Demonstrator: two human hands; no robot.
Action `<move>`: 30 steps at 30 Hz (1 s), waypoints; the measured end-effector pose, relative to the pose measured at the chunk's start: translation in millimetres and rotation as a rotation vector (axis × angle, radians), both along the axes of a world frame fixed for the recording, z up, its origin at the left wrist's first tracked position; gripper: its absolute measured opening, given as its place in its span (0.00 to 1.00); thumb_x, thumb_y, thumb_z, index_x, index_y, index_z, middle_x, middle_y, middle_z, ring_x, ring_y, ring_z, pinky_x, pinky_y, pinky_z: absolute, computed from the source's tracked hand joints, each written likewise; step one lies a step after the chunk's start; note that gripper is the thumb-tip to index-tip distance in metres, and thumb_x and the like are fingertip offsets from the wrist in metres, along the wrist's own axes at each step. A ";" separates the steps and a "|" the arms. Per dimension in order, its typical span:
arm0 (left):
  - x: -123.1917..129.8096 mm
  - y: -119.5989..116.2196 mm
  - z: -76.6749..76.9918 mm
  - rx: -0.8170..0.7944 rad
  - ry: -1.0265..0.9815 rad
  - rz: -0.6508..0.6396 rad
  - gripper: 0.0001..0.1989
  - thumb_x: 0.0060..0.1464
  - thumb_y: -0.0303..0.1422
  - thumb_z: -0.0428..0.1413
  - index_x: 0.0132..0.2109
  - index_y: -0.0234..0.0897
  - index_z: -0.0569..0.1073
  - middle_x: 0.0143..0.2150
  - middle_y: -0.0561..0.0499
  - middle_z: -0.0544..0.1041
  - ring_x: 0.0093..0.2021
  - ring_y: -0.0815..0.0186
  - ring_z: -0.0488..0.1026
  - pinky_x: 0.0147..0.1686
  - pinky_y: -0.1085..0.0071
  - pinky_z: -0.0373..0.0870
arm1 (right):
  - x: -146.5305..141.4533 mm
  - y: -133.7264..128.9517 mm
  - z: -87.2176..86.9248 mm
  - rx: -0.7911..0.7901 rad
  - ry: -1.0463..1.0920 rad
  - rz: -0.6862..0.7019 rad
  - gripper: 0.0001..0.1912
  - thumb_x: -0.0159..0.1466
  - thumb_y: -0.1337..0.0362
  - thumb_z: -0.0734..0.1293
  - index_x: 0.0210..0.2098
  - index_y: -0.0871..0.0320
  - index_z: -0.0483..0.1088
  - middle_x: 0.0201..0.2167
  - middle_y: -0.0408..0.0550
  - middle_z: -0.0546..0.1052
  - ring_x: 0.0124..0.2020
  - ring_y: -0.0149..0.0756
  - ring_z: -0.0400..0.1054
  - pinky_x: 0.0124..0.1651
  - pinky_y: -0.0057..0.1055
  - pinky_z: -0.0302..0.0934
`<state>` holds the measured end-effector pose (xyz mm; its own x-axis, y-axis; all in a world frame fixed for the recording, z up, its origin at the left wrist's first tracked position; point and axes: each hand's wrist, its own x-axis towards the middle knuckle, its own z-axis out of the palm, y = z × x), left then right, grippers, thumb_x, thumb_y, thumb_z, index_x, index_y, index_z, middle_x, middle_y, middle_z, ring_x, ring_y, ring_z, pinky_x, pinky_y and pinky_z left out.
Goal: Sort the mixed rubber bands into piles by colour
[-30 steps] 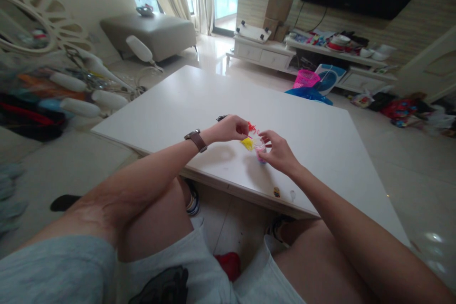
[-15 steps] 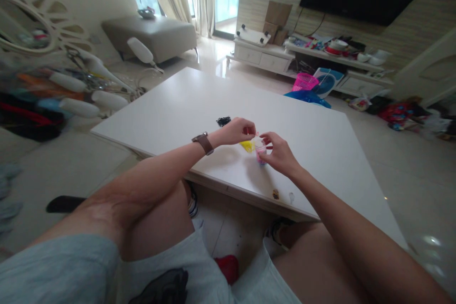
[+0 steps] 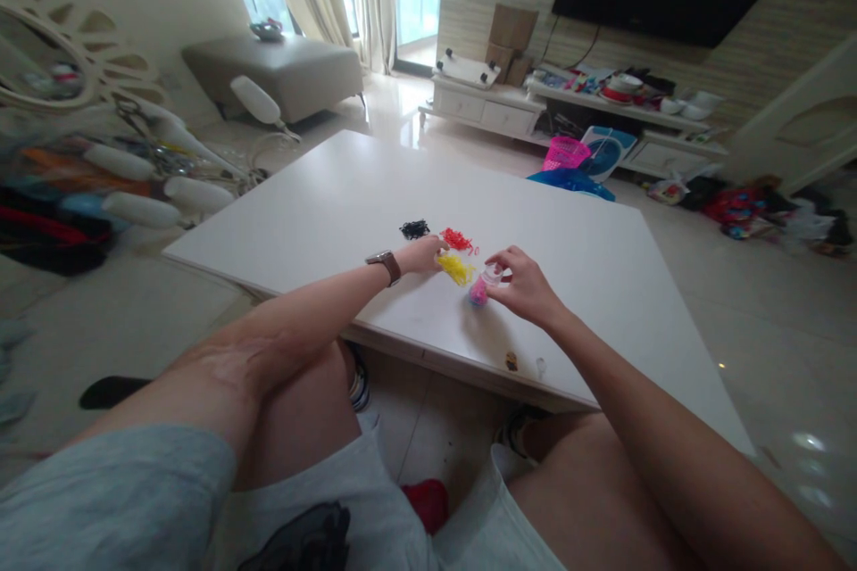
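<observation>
My right hand (image 3: 520,285) is closed around a small clear jar (image 3: 494,275), tilted on the white table, with pink pieces in its lower part. At the left edge of a pile of yellow rubber bands (image 3: 456,268) is my left hand (image 3: 424,253), fingers curled; whatever they pinch is too small to see. Red rubber bands (image 3: 457,239) lie loose just behind the yellow ones. Further left sits a heap of black bands (image 3: 415,229).
A small brown and gold item (image 3: 511,361) and a small clear piece (image 3: 541,366) lie by the near edge of the white table (image 3: 569,241). A pink basket (image 3: 566,153) and a blue plastic item (image 3: 576,182) stand beyond its far side.
My left hand has moved from above the jar's mouth left and down to the yellow bands, uncovering the red pile. The jar now leans in my right hand.
</observation>
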<state>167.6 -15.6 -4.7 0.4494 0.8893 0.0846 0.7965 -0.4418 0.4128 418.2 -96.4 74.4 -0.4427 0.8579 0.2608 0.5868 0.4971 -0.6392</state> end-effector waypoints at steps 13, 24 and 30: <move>-0.3 9.1 -7.2 0.040 0.082 -0.057 0.12 0.53 0.28 0.59 0.44 0.33 0.82 0.42 0.43 0.81 0.41 0.61 0.77 0.43 0.70 0.70 | 2.0 -0.8 -0.9 -0.016 -0.004 0.020 0.15 0.53 0.68 0.72 0.41 0.58 0.75 0.38 0.46 0.68 0.36 0.34 0.69 0.39 0.34 0.75; -4.1 5.5 3.2 -0.032 0.117 0.042 0.07 0.51 0.28 0.59 0.37 0.32 0.81 0.38 0.44 0.82 0.38 0.62 0.77 0.38 0.72 0.69 | 0.8 -0.9 -1.5 -0.005 -0.004 0.026 0.15 0.53 0.69 0.71 0.42 0.57 0.75 0.38 0.46 0.70 0.37 0.35 0.70 0.40 0.34 0.76; -19.0 6.7 15.5 -0.020 0.055 0.041 0.05 0.53 0.28 0.58 0.35 0.33 0.79 0.34 0.46 0.81 0.34 0.65 0.75 0.35 0.73 0.67 | -2.8 -0.7 -5.2 -0.042 -0.022 0.041 0.19 0.56 0.68 0.71 0.47 0.57 0.73 0.42 0.48 0.76 0.43 0.38 0.72 0.46 0.38 0.74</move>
